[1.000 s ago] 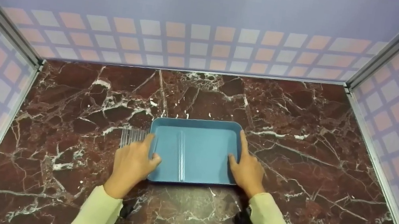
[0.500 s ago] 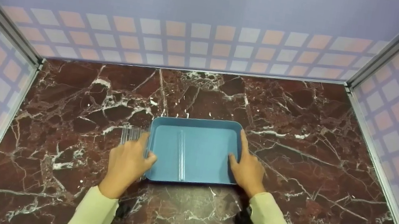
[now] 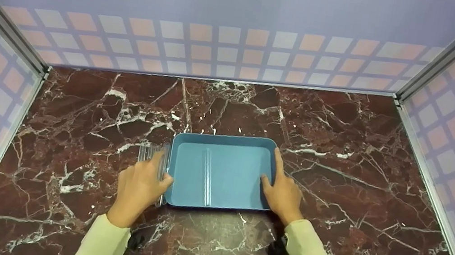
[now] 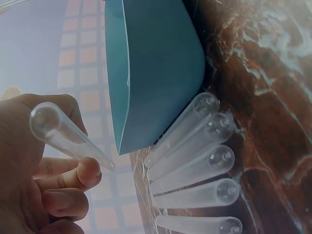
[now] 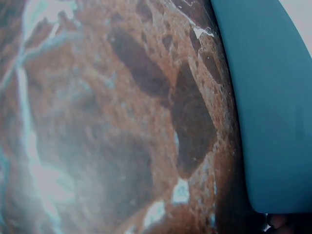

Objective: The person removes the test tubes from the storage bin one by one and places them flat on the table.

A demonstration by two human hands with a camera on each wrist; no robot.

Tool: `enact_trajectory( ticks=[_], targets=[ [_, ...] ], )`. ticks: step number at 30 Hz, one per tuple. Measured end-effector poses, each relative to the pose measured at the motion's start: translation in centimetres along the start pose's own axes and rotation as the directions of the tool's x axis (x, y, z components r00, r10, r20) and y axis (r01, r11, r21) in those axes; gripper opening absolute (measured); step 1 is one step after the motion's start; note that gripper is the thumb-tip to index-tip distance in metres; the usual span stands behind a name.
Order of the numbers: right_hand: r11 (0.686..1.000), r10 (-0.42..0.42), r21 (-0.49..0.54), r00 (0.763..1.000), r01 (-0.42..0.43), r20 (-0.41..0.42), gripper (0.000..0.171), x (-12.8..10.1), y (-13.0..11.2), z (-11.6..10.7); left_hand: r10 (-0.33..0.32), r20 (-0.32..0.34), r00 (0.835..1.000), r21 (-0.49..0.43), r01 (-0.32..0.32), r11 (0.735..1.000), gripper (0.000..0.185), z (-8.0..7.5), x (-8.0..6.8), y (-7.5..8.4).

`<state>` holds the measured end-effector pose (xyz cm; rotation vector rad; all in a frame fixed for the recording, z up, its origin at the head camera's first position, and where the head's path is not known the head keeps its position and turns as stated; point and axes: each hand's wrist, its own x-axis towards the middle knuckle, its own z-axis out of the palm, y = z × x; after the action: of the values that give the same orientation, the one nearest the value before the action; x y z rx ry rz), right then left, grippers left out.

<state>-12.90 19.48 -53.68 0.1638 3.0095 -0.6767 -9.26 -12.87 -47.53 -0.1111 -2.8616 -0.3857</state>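
Observation:
My left hand (image 3: 138,186) pinches a clear test tube (image 4: 68,131) just outside the left wall of a blue tray (image 3: 238,175). In the left wrist view that tube slants between thumb and fingers, above the table. Another clear tube (image 3: 207,179) lies lengthwise inside the tray, left of its middle. Several more test tubes (image 4: 195,165) lie side by side on the table beside the tray, partly hidden under my left hand in the head view. My right hand (image 3: 284,198) grips the tray's right rim, thumb inside and fingers along the outer wall.
A brown-red marbled table (image 3: 360,180) surrounds the tray. Lilac panels with pink and white squares (image 3: 225,54) enclose it at the back and both sides, joined by grey metal corner posts (image 3: 454,49).
The left hand has drawn leftward, carrying the tube from over the tray's left edge to outside it. The right hand and tray have stayed put.

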Motion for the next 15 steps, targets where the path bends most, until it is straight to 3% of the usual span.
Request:
enact_trajectory(
  ticks=[4,11,15],
  targets=[
    [1.0,0.007,0.002,1.0,-0.007,-0.002,0.079,0.0,0.0,0.0,-0.014,0.012,1.0,0.001,0.014,1.0,0.051,0.1,-0.1,-0.3],
    [1.0,0.014,0.012,1.0,-0.014,0.015,0.08,0.0,0.0,-0.1,0.014,-0.054,0.998,0.028,-0.012,1.0,0.045,0.5,-0.4,-1.0],
    [1.0,0.012,0.014,1.0,-0.012,0.017,0.08,0.1,0.0,-0.1,0.016,-0.046,0.999,0.034,-0.015,0.999,0.041,0.7,-0.7,-1.4]
  ],
)
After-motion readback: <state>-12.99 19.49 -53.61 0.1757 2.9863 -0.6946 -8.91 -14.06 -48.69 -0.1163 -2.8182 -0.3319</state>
